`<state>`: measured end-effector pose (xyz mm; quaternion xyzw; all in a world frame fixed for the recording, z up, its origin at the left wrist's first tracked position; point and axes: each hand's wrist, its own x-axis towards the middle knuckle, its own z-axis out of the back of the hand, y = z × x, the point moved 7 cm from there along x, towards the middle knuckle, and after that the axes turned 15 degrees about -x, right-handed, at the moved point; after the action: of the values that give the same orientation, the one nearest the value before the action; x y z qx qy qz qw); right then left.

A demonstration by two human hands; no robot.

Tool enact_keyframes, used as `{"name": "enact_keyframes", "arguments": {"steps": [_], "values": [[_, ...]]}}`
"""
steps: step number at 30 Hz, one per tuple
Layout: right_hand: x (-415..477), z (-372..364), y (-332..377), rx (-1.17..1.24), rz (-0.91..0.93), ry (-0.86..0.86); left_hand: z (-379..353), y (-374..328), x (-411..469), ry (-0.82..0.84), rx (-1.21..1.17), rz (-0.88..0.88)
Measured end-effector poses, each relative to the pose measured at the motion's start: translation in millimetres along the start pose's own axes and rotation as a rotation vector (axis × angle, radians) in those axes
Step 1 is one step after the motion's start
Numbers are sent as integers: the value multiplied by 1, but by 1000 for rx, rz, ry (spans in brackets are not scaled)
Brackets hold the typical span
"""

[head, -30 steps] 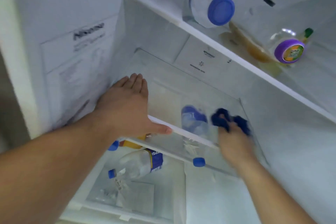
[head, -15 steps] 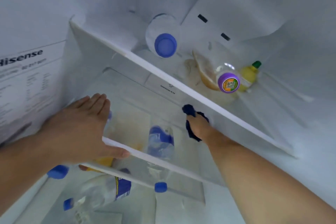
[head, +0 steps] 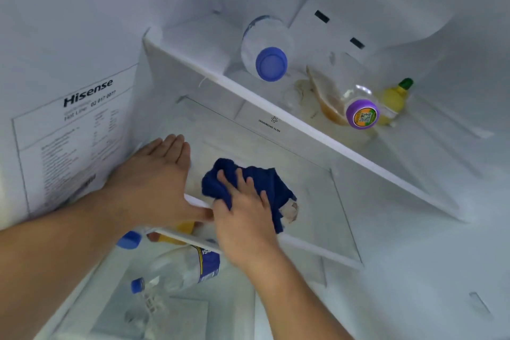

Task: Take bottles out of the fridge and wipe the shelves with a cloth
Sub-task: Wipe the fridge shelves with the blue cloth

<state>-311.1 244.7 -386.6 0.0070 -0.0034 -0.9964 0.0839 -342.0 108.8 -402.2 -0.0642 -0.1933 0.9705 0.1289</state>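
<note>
Two bare hands on the clear glass middle shelf, left hand flat with fingers straight, right hand pressing a crumpled dark blue cloth down with spread fingers, clear plastic blue-capped bottle lying on the shelf above, clear blue-labelled bottle lying down below

right hand swept forward and left across the glass shelf, blue cloth now beside the left hand

Sticker's small print blurred; orange bottle mostly hidden behind left hand, right hand
</note>
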Motion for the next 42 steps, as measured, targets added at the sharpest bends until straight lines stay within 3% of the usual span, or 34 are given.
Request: {"name": "enact_keyframes", "arguments": {"steps": [2, 4, 7, 10, 14, 18, 21, 23, 25, 28, 30, 34, 37, 39, 42], "values": [[-11, 5, -20, 110, -3, -39, 1, -1, 0, 15, 16, 0], [-13, 9, -85, 20, -168, -108, 1, -1, -1, 44, 22, -6], [-23, 11, -193, -86, -610, 7, 1, -2, 0, 57, 16, -7], [-8, 12, -196, -102, -738, 120, 1, -3, 0, 44, 1, -10], [65, 6, -69, -23, -356, 12, 2, -2, 1, 33, 7, -11], [39, -1, 40, 78, 74, -55, -2, 0, 0, 41, 60, -42], [-10, 13, 7, 236, 70, -210, -3, 2, 1, 20, 23, -23], [-24, 18, -39, 87, 12, -271, -4, 3, 1, 23, 25, -11], [-13, 17, -88, -75, -132, -229, -3, 3, 1, 22, 32, -9], [19, 10, -110, -178, -288, -3, 0, 3, 2, 33, 44, 7], [37, 3, -81, -170, -231, 123, 1, 1, 2, 18, 32, 1], [29, -1, -3, -22, 68, 201, 2, -3, 0, 8, -16, 2], [17, 11, -14, 253, 29, 251, 1, -5, 2, 72, -68, 39], [13, 17, -38, 182, -21, 197, 6, -19, 4, 53, -132, 36], [7, 6, -56, -20, -12, 243, 9, -57, 13, -2, -13, -154]]}}
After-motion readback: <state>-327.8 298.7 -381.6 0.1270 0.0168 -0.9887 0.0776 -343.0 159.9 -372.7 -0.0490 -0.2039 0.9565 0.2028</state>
